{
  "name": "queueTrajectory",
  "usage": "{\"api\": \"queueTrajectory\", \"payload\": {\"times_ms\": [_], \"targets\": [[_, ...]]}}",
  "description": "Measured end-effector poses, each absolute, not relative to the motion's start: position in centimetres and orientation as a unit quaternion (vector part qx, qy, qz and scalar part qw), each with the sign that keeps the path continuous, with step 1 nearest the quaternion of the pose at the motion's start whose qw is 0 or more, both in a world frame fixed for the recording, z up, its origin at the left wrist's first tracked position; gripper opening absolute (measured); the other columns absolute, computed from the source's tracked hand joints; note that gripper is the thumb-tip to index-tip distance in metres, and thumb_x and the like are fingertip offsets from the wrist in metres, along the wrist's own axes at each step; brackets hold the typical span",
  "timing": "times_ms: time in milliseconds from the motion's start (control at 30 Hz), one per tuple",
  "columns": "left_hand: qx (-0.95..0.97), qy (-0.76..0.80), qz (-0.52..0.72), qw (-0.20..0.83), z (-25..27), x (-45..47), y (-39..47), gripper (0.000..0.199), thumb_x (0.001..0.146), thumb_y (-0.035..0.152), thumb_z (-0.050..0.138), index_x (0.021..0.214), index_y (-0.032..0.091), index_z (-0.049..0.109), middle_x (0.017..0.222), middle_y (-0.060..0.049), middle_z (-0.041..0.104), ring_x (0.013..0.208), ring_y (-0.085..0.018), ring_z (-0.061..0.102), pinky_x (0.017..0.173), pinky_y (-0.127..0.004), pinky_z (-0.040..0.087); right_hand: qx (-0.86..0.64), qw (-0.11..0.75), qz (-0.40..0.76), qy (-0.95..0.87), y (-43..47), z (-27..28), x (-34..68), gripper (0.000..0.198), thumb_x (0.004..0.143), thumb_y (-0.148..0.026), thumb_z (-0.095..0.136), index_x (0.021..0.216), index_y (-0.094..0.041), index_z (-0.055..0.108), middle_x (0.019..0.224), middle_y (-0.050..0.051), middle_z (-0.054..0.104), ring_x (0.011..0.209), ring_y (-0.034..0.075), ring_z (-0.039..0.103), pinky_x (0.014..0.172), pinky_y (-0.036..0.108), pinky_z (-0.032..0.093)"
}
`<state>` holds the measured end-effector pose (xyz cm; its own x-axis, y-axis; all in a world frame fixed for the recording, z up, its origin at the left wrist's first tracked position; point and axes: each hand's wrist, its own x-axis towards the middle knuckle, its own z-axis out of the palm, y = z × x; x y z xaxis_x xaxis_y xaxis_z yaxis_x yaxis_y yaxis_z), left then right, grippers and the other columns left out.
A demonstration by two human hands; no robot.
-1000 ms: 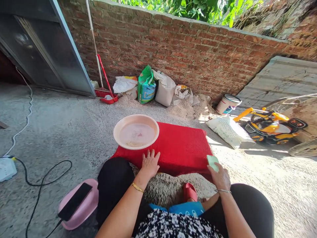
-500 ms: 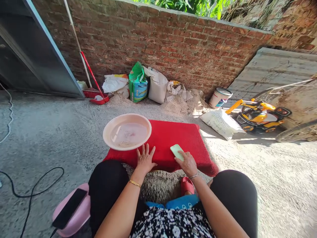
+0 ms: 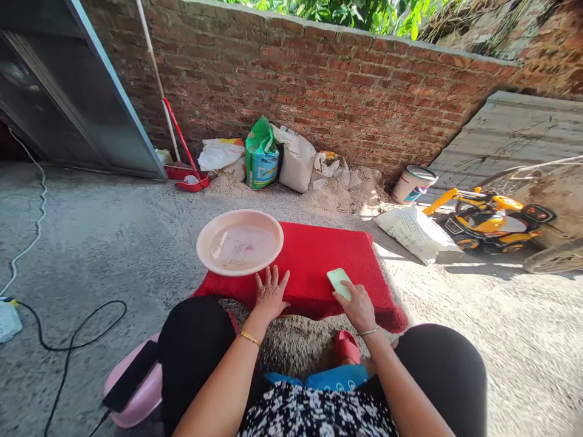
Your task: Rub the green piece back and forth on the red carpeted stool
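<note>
A red cloth [image 3: 314, 255] with a fuzzy surface covers a low table in front of my knees. My left hand [image 3: 271, 297] lies on its near edge, fingers spread, just below the basin and holding nothing. The fingers of my right hand [image 3: 359, 306] are closed on a pale green, flat block [image 3: 339, 283] with rounded corners, resting on the cloth. Its underside is hidden, so its kind does not show. A pale pink basin [image 3: 214, 265] with shallow, clear-looking water stands on the cloth's left end.
On the left floor sit a pink stool [image 3: 136, 403] with a black phone-like slab [image 3: 132, 376] and a black cable [image 3: 68, 349]. By the brick wall [image 3: 319, 91] stand a red dustpan [image 3: 194, 185], sacks [image 3: 296, 161] and a bucket [image 3: 413, 184]. A yellow toy digger [image 3: 494, 221] is at right.
My right hand has slid slightly to the right along the cloth with the green block. My left hand stays spread by the basin. The whole view has shifted a little.
</note>
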<state>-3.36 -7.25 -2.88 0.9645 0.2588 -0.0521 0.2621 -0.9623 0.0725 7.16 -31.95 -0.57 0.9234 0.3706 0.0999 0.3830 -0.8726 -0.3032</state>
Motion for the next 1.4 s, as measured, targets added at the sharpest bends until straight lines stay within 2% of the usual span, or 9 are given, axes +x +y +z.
{"api": "queueTrajectory", "payload": {"times_ms": [100,200,533,800,1033,1167,1300,1400], "targets": [[0.991,0.129,-0.018,0.04,-2.9,-3.4,-7.2,0.099,0.069,0.055,0.069,0.149,0.029,0.016,0.156,-0.019,0.01,0.142,-0.041,0.004,0.108,-0.066,0.008,-0.95,0.138,-0.025,-0.278,-28.0,-0.7,5.9,0.041,0.085,-0.046,0.057,0.121,-0.026,0.06,0.098,0.009,0.057,0.09,0.023,0.057,0.08,0.033,0.043],[0.99,0.135,-0.018,0.039,-3.1,-3.4,-7.2,0.098,0.069,0.055,0.069,0.149,0.03,0.017,0.156,-0.019,0.01,0.142,-0.04,0.003,0.109,-0.066,0.007,-0.95,0.115,-0.026,-0.289,-27.9,-0.7,6.5,0.041,0.086,-0.047,0.057,0.121,-0.028,0.06,0.1,0.008,0.057,0.091,0.023,0.057,0.081,0.033,0.043],[0.988,0.148,-0.012,0.037,-3.7,-3.1,-7.4,0.099,0.068,0.053,0.07,0.149,0.029,0.017,0.156,-0.02,0.011,0.142,-0.041,0.002,0.108,-0.067,0.004,-0.995,0.095,0.017,-0.025,-40.6,1.2,13.7,0.051,0.087,-0.058,0.044,0.127,-0.028,0.054,0.101,0.009,0.057,0.095,0.026,0.059,0.081,0.037,0.045],[0.987,0.161,-0.01,0.003,-3.9,-3.1,-7.7,0.101,0.068,0.051,0.071,0.149,0.028,0.016,0.155,-0.021,0.012,0.142,-0.042,0.004,0.108,-0.067,0.004,-0.949,0.124,-0.035,-0.286,-32.4,0.7,10.4,0.039,0.088,-0.046,0.053,0.12,-0.025,0.059,0.096,0.008,0.056,0.089,0.021,0.057,0.081,0.031,0.042],[0.986,0.165,-0.021,-0.02,-3.3,-3.2,-7.8,0.099,0.069,0.053,0.069,0.149,0.028,0.015,0.156,-0.019,0.012,0.143,-0.04,0.004,0.109,-0.065,0.006,-0.933,0.121,-0.037,-0.337,-28.3,-0.4,9.4,0.04,0.087,-0.048,0.056,0.121,-0.029,0.059,0.098,0.008,0.056,0.088,0.022,0.054,0.079,0.031,0.039],[0.984,0.172,-0.041,-0.016,-2.7,-3.0,-8.0,0.097,0.07,0.052,0.068,0.149,0.027,0.018,0.156,-0.019,0.012,0.143,-0.04,0.005,0.109,-0.065,0.007,-0.958,0.107,-0.005,-0.267,-31.4,0.0,11.6,0.041,0.087,-0.049,0.053,0.124,-0.03,0.058,0.098,0.008,0.055,0.089,0.023,0.056,0.078,0.033,0.041],[0.984,0.171,-0.048,-0.011,-2.5,-2.8,-8.2,0.097,0.07,0.05,0.068,0.149,0.026,0.017,0.156,-0.02,0.01,0.142,-0.041,0.003,0.108,-0.067,0.007,-0.987,0.11,0.033,-0.116,-37.4,0.8,14.1,0.047,0.087,-0.053,0.05,0.127,-0.029,0.056,0.102,0.01,0.056,0.091,0.025,0.059,0.078,0.036,0.043],[0.982,0.177,-0.059,-0.017,-2.2,-2.5,-8.6,0.098,0.07,0.049,0.069,0.149,0.024,0.016,0.155,-0.022,0.011,0.142,-0.043,0.003,0.107,-0.068,0.007,-0.994,0.106,0.019,-0.008,-40.8,1.5,15.1,0.051,0.086,-0.055,0.047,0.126,-0.026,0.056,0.105,0.013,0.056,0.092,0.028,0.06,0.08,0.039,0.043]]}}
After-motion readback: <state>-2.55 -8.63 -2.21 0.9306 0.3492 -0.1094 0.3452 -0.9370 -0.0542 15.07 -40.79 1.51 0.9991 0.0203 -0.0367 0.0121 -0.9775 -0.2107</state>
